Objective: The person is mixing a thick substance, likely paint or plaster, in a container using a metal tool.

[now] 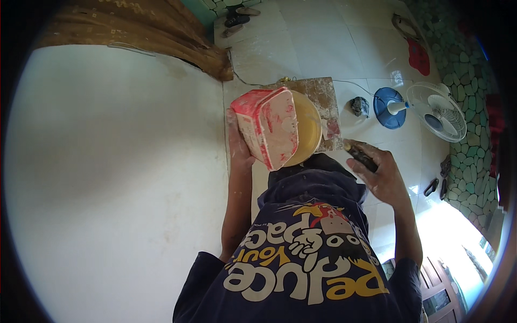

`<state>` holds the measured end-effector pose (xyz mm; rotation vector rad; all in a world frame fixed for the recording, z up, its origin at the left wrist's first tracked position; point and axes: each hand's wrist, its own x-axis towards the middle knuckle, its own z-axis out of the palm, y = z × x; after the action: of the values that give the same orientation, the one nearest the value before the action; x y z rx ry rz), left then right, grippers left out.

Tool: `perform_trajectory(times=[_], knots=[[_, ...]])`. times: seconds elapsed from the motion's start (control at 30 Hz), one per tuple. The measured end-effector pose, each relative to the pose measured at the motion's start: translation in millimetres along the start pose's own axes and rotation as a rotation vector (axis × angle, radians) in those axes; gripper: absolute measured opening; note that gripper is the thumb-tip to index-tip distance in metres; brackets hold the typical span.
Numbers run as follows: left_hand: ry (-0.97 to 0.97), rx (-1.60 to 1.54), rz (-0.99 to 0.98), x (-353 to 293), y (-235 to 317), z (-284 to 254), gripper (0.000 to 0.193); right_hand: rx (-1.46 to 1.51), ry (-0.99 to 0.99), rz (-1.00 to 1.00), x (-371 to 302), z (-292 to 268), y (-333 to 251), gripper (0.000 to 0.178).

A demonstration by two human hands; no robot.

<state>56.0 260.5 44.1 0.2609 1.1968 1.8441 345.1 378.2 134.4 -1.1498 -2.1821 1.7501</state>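
Note:
My left hand (239,142) grips a red plastic tub (278,129) by its side. Whitish plaster or paint is smeared over most of its surface. The tub is tilted and held above a round yellowish bucket (311,132), covering the bucket's left part. To the right of the bucket, my right hand (383,175) is closed around a black-handled tool (362,158). I cannot make out a blade on it. Pale residue marks the fingers of my right hand.
A stained board (318,89) lies on the tiled floor under the bucket. Right of it are a dark crumpled bundle (359,106) and a standing fan (436,113) with a blue base. A white wall (118,161) rises close at my left, beside a brown curtain (140,27).

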Motion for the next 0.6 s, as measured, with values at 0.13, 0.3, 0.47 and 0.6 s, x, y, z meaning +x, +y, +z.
perform_trajectory(times=[0.13,0.3,0.47,0.6], knots=[[-0.025,0.104,0.061,-3,-4,5,0.069,-0.335,0.108,-0.401,15,20,-14,0.047],[0.108,0.209,0.176,3,-30,-21,0.070,-0.426,0.064,-0.198,21,44,9,0.049],[0.011,0.010,0.044,-7,-10,9,0.073,-0.356,-0.169,-0.106,9,50,2,0.047],[0.023,0.068,0.046,-9,-13,10,0.073,-0.096,0.013,-0.176,10,40,-4,0.048]])
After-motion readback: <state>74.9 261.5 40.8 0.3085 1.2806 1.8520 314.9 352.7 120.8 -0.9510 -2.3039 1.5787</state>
